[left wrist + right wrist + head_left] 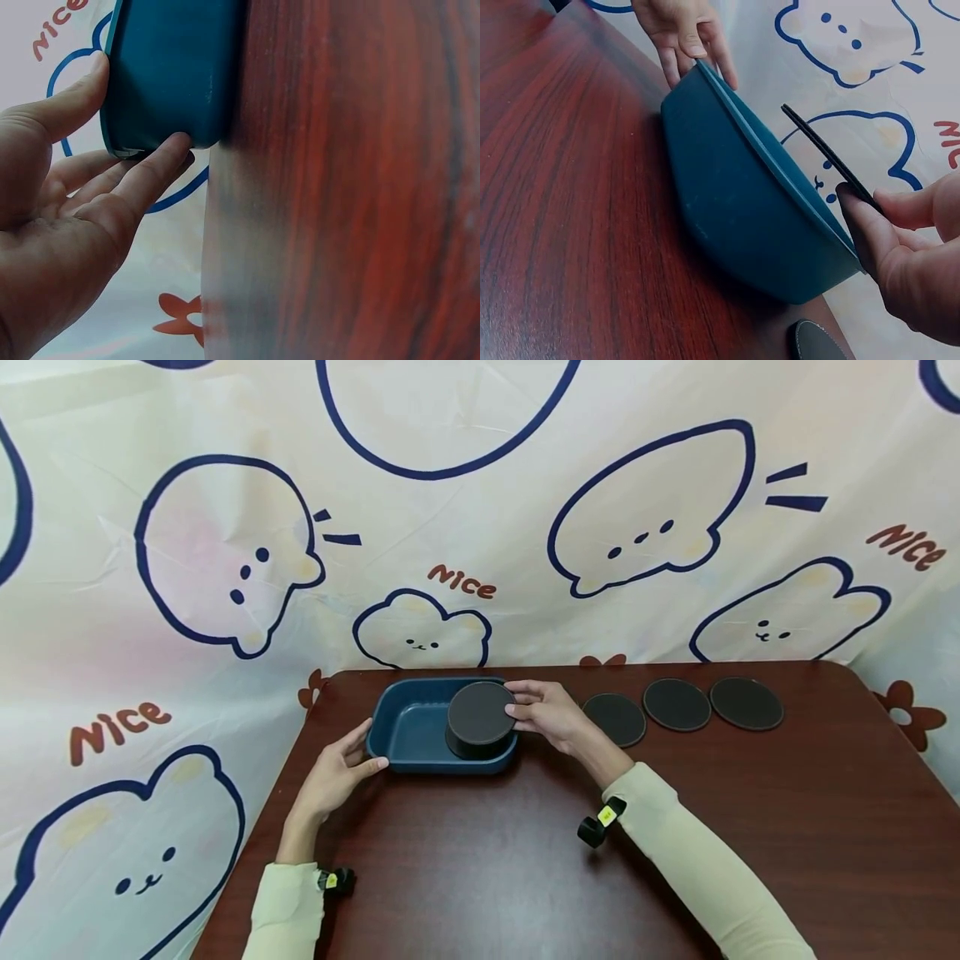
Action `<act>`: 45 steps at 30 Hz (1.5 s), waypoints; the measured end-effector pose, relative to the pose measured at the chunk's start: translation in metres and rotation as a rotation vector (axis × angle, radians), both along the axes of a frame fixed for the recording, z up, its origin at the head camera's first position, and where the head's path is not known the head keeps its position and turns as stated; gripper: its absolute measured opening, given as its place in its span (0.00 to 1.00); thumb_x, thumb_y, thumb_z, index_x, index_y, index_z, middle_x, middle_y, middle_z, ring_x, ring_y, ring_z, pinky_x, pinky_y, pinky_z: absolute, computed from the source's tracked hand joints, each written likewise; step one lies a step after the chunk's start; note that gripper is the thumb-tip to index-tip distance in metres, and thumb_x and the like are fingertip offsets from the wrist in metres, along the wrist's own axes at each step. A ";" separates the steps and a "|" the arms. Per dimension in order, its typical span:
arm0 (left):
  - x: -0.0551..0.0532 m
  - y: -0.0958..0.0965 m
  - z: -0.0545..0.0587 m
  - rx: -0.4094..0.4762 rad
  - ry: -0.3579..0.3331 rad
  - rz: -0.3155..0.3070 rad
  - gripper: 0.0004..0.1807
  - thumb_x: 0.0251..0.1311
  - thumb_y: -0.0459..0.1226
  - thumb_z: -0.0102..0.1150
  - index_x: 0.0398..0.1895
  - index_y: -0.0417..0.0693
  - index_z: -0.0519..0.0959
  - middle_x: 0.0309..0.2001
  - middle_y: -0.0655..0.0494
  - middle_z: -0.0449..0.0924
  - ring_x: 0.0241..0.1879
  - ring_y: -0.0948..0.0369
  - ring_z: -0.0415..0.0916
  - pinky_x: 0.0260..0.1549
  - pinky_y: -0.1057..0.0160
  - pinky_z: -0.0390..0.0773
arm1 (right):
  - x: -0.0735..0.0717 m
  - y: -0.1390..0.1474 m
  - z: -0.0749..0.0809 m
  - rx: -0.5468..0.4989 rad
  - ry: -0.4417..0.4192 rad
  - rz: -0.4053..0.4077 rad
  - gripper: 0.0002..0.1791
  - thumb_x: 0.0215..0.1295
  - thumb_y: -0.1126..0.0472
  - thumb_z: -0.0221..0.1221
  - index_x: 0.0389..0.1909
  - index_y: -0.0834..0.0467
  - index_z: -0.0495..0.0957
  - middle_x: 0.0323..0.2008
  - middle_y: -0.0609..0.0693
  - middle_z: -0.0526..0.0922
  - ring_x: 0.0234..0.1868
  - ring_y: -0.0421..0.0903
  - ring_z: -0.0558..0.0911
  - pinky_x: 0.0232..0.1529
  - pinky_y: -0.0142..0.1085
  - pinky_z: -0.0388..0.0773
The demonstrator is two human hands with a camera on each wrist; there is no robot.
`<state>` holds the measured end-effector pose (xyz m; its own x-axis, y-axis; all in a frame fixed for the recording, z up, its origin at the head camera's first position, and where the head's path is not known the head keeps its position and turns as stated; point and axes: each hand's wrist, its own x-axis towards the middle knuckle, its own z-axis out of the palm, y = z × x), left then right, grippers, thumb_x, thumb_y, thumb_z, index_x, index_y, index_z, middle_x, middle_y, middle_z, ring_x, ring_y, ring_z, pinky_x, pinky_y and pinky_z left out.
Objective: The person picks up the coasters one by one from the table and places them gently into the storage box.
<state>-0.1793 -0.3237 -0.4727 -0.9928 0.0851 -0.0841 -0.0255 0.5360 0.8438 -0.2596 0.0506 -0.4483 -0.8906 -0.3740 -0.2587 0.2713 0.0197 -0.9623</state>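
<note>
A blue rectangular plastic basin stands near the table's far edge. My left hand touches its left end with fingers and thumb spread around the corner; in the left wrist view those fingers look nearly straight against the basin wall. My right hand pinches a thin black round coaster by its edge, over the basin's right half. Edge-on in the right wrist view, the coaster slants above the rim. Something dark and round shows under it inside the basin, mostly hidden.
Three more black round coasters lie flat right of the basin: a near one, a middle one and a far-right one. The brown wooden table meets a printed cloth backdrop behind. Small black cameras sit at both wrists.
</note>
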 end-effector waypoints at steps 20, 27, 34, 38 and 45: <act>-0.002 0.002 0.003 -0.007 -0.002 0.000 0.45 0.75 0.38 0.66 0.88 0.47 0.52 0.82 0.37 0.62 0.76 0.39 0.70 0.66 0.44 0.77 | 0.001 -0.016 0.003 0.029 0.031 -0.034 0.29 0.77 0.70 0.62 0.76 0.59 0.73 0.72 0.65 0.76 0.63 0.55 0.85 0.55 0.39 0.89; 0.002 0.000 0.003 -0.010 -0.013 0.007 0.45 0.76 0.39 0.65 0.88 0.49 0.52 0.83 0.37 0.61 0.77 0.40 0.69 0.67 0.43 0.77 | -0.001 -0.024 0.003 0.047 0.023 -0.024 0.28 0.77 0.70 0.61 0.75 0.60 0.74 0.73 0.66 0.75 0.66 0.56 0.84 0.59 0.44 0.88; 0.002 0.001 0.005 -0.014 -0.012 0.005 0.45 0.76 0.40 0.65 0.88 0.48 0.52 0.82 0.36 0.62 0.77 0.39 0.70 0.66 0.44 0.77 | 0.001 -0.028 0.003 0.070 0.034 -0.033 0.27 0.77 0.71 0.62 0.74 0.60 0.75 0.73 0.65 0.76 0.64 0.57 0.85 0.57 0.43 0.88; 0.002 0.001 0.004 -0.019 -0.013 0.009 0.45 0.76 0.39 0.65 0.88 0.48 0.52 0.82 0.37 0.62 0.77 0.40 0.70 0.66 0.43 0.78 | 0.002 -0.029 0.006 0.090 0.040 -0.027 0.27 0.77 0.71 0.60 0.75 0.60 0.74 0.73 0.65 0.75 0.67 0.59 0.84 0.60 0.46 0.87; 0.001 0.002 0.004 -0.020 -0.021 0.002 0.44 0.76 0.37 0.64 0.88 0.48 0.52 0.83 0.37 0.60 0.77 0.40 0.69 0.66 0.44 0.78 | 0.009 -0.027 0.020 0.391 0.249 0.075 0.25 0.80 0.65 0.60 0.75 0.60 0.75 0.71 0.62 0.80 0.69 0.57 0.83 0.66 0.49 0.84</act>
<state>-0.1781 -0.3219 -0.4690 -0.9910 0.0813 -0.1065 -0.0441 0.5530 0.8320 -0.2504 0.0237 -0.4281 -0.9178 -0.3564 -0.1753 0.0176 0.4045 -0.9144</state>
